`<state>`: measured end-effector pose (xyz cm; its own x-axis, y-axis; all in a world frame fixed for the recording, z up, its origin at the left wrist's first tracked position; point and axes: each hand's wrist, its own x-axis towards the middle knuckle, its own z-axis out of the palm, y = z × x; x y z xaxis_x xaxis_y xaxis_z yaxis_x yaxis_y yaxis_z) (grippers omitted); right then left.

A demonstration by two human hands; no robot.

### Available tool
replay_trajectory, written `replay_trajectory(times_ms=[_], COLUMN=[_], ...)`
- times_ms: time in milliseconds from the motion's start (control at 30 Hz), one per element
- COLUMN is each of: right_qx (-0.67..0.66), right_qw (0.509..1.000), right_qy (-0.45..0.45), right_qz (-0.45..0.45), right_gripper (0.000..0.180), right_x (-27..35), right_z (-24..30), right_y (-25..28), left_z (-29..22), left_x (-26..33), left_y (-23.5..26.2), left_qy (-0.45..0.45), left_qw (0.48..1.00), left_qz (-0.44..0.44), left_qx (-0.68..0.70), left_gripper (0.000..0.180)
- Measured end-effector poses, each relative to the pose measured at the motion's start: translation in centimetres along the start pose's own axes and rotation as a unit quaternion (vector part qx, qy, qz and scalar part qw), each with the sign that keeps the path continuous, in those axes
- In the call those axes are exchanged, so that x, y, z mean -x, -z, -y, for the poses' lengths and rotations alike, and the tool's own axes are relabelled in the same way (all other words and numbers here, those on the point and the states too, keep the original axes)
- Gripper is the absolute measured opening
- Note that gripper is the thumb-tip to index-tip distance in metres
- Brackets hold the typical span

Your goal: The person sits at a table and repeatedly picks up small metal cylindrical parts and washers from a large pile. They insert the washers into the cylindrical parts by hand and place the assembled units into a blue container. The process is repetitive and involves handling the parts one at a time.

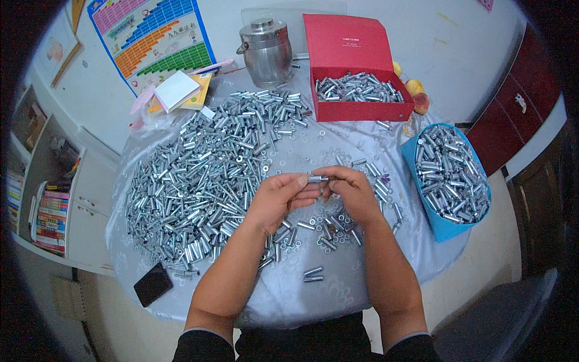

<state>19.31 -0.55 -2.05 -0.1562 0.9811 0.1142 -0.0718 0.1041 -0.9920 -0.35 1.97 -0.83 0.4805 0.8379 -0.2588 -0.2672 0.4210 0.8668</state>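
Over the middle of the table, my left hand (282, 196) and my right hand (351, 192) meet at a small silver expansion bolt (316, 179). The left thumb and fingers pinch one end, while the right fingertips close on the other. It lies roughly level between them. Left of my hands spreads a large heap of shiny metal sleeves and bolts (199, 175). Below and between my wrists lie loose washers and sleeves (335, 229). Two loose sleeves (313, 274) rest nearer to me on the cloth.
An open red box (365, 111) of metal parts stands at the back, with a steel pot (265, 57) to its left. At right, a blue basket (443, 232) holds many bolts. A dark phone (152, 285) lies near the left edge; peaches (416, 90) sit behind the box.
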Motion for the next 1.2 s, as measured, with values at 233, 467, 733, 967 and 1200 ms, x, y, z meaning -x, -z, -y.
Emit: replay_trajectory(times_ms=[233, 467, 733, 967, 1200], right_qx=[0.050, 0.045, 0.051, 0.086, 0.445], right_qw=[0.998, 0.998, 0.998, 0.994, 0.880], right_qy=[0.009, -0.018, -0.008, -0.039, 0.079], right_qz=[-0.030, -0.041, -0.042, -0.060, 0.148], right_gripper=[0.027, 0.018, 0.015, 0.011, 0.018], right_x=[-0.4, -0.5, -0.4, -0.5, -0.6], right_z=[-0.1, -0.4, -0.6, -0.4, -2.2], right_y=[-0.6, -0.7, -1.6, -1.8, -4.0], left_z=[0.2, 0.1, -0.8, -1.5, -2.1], left_x=[0.1, 0.1, 0.3, 0.2, 0.3], left_y=[0.0, 0.2, 0.7, 2.2, 4.0], left_qy=[-0.005, 0.003, -0.007, -0.019, -0.056], left_qw=[1.000, 1.000, 0.988, 0.989, 0.985], left_qz=[-0.001, 0.004, -0.034, -0.025, -0.043], left_qx=[0.000, 0.015, -0.147, 0.147, 0.156], left_gripper=[0.028, 0.029, 0.027, 0.027, 0.027])
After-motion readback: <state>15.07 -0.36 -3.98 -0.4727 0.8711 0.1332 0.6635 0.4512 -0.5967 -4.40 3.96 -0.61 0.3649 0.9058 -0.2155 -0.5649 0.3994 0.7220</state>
